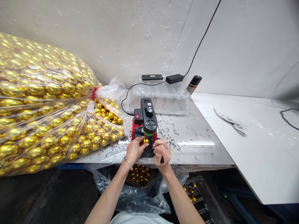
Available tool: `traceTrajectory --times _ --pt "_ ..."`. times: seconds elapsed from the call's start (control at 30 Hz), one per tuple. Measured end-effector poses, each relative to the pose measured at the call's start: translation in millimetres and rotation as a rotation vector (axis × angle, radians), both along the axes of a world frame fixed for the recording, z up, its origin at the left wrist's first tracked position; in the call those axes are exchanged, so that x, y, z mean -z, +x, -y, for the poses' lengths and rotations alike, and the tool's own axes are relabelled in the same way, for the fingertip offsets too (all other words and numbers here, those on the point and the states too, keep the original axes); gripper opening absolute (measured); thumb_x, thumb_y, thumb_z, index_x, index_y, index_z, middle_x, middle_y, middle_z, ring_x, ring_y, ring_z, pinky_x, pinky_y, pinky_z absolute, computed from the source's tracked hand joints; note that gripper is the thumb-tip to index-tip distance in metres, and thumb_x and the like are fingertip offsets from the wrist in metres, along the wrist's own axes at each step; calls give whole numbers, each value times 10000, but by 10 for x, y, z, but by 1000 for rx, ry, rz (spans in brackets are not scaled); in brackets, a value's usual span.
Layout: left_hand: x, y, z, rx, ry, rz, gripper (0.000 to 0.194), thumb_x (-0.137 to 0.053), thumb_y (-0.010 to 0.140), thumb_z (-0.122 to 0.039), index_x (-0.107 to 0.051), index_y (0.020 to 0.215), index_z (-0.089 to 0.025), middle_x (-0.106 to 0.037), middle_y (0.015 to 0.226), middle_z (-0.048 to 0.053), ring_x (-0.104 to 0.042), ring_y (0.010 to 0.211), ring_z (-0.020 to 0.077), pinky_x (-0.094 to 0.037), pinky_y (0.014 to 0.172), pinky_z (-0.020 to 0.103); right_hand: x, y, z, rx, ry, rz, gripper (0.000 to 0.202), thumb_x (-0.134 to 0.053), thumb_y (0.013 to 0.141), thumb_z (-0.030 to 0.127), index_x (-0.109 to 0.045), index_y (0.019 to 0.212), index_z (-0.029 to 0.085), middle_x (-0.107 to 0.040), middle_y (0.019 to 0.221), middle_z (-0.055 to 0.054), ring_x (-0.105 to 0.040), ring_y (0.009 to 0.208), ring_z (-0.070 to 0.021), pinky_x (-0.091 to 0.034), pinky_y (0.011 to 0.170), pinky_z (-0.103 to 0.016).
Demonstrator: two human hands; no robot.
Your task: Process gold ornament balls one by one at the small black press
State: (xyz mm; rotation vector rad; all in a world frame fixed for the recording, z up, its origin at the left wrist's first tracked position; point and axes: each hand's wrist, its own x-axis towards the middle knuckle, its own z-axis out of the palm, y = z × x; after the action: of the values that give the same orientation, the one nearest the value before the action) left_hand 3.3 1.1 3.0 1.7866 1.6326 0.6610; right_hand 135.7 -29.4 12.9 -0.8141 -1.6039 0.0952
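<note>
Between the thumb and fingers of my left hand (135, 150) is a shiny gold ball (145, 141), held under the head of a small black bench drill press (149, 116). My right hand (162, 153) is wrapped round the black-gripped lever (162, 160) at the machine's right side. The machine stands on a red and black base (136, 132) strewn with dark shavings. A red switch (137, 116) shows on its left. Whether the bit touches the ball is hidden.
Large clear bags of gold balls (42, 115) lie at the left. Behind the machine are a clear plastic box (161, 98), a black power adapter (174, 78) and a spray can (194, 84). Below the table edge, a plastic-lined container (140, 174) holds gold balls. Dark shavings litter the tabletop (198, 130).
</note>
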Motion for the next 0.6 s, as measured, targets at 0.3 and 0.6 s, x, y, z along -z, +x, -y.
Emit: traceTrajectory --times 0.3,0.6 --pt "-2 -5 -1 0 -17 -27 283 -629 831 -310 -687 1073 -176 -716 1015 88 -664 886 238 -468 780 303 221 -43 -75 33 84 -3 298 -294 961 235 -445 706 211 -509 735 -11 -574 709 -144 -479 722 -364" --pt "46 -41 30 -126 -30 210 388 -696 747 -308 -691 1099 -147 -728 971 90 -656 787 202 -470 746 289 -422 -67 2 66 -72 -129 318 -349 935 166 -420 627 205 -498 661 -9 -518 653 -127 -416 601 -286"
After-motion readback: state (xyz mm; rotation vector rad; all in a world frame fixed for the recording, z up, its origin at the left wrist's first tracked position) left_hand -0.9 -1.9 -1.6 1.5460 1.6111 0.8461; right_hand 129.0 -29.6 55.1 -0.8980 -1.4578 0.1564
